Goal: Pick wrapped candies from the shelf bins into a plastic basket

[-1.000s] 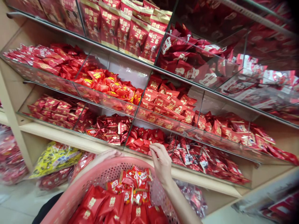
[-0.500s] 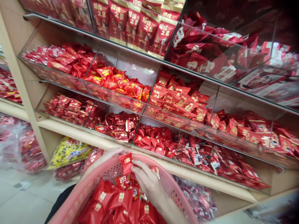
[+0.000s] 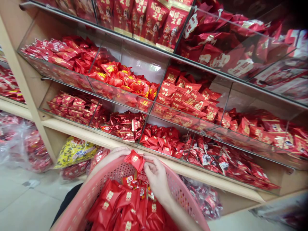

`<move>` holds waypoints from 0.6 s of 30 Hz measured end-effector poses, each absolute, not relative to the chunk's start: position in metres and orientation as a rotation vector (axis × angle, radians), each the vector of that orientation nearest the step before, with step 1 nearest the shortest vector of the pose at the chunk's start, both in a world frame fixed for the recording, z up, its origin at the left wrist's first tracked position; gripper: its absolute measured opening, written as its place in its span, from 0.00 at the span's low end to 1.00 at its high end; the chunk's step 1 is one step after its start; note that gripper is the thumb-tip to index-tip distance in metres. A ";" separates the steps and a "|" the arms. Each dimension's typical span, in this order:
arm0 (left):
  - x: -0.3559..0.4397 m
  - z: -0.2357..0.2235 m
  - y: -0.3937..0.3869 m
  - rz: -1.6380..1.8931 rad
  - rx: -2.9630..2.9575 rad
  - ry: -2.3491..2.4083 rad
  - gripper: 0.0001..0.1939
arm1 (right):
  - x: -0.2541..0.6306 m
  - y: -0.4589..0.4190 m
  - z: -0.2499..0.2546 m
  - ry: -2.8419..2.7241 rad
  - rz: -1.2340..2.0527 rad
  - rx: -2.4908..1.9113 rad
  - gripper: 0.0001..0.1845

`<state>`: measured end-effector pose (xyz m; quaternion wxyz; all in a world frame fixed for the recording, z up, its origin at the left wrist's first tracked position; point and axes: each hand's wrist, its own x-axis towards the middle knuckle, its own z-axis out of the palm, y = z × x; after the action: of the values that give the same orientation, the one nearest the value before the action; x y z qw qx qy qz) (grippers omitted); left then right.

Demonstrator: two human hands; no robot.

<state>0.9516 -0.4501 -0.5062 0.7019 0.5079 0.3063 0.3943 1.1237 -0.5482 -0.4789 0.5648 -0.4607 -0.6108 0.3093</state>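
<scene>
A pink perforated plastic basket (image 3: 176,184) is in front of me, holding several red candy packets (image 3: 128,197) with gold print. My right hand (image 3: 155,175) pinches a small red packet (image 3: 136,160) by its right side, above the basket's far rim. My left forearm runs along the outside of the basket's left wall. My left hand (image 3: 119,152) curls at the far rim, close to the packet's left corner; its fingertips are partly hidden. Smaller packets with mixed print (image 3: 128,179) lie under the right hand.
Tilted shelves with clear-fronted bins (image 3: 120,96) of red wrapped sweets rise ahead. The wooden shelf edge (image 3: 79,131) runs just beyond the basket. Below it lie a yellow bag (image 3: 75,152) and a clear bag of sweets (image 3: 203,197). Pale floor tiles (image 3: 21,202) show at left.
The pinched packet has been raised slightly and turned from upright to slanted, its print facing up. My right hand has shifted up and right with it. The view has tilted down slightly.
</scene>
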 end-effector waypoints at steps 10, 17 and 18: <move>0.952 -0.508 -0.449 0.846 1.021 0.626 0.11 | 1.116 -0.539 -0.481 -0.947 0.980 -1.170 0.13; 0.952 -0.509 -0.450 0.823 1.024 0.574 0.10 | 1.118 -0.534 -0.481 -1.022 0.968 -1.191 0.14; 0.951 -0.508 -0.450 0.822 1.037 0.567 0.11 | 1.117 -0.536 -0.479 -1.063 0.978 -1.188 0.12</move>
<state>0.9514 -0.4503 -0.5080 0.7521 0.4747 0.2597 0.3763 1.1173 -0.5356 -0.4791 0.5938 -0.5113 -0.4572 0.4206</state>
